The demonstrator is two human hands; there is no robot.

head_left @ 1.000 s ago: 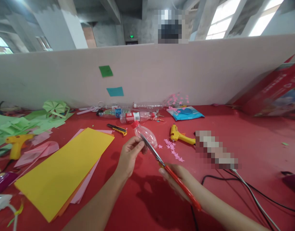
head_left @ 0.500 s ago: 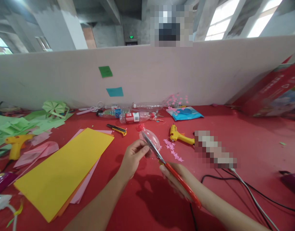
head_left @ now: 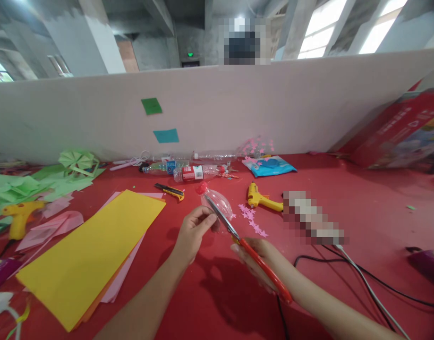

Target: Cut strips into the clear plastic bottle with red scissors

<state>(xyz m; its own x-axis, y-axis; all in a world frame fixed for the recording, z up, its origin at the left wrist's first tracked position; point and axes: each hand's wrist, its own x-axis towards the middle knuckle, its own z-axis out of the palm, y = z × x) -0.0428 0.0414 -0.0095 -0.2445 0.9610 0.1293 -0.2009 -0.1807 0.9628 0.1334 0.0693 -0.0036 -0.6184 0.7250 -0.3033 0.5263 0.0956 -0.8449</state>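
Observation:
The fingertips of my left hand (head_left: 195, 231) are pinched at the near edge of a clear plastic bottle piece (head_left: 222, 204) with a red cap. My right hand (head_left: 261, 262) is wrapped round red-handled scissors (head_left: 223, 218). Their blades lie close together and point away to the upper left, across the plastic and beside my left fingertips. Whether plastic lies between the blades I cannot tell. Pink paper stars (head_left: 252, 219) lie on the red table just right of the bottle piece.
Yellow paper sheets (head_left: 92, 259) lie left, near a utility knife (head_left: 170, 191). A yellow glue gun (head_left: 262, 198) and a black cable (head_left: 344, 262) lie right. Plastic bottles (head_left: 191, 173) and a blue packet (head_left: 271, 166) line the white partition (head_left: 217, 108). Green paper (head_left: 36, 186) covers the far left.
The view has shifted slightly, so most things appear a little further left. My left hand keeps its pinch and my right hand its hold on the scissors, with hardly any visible movement.

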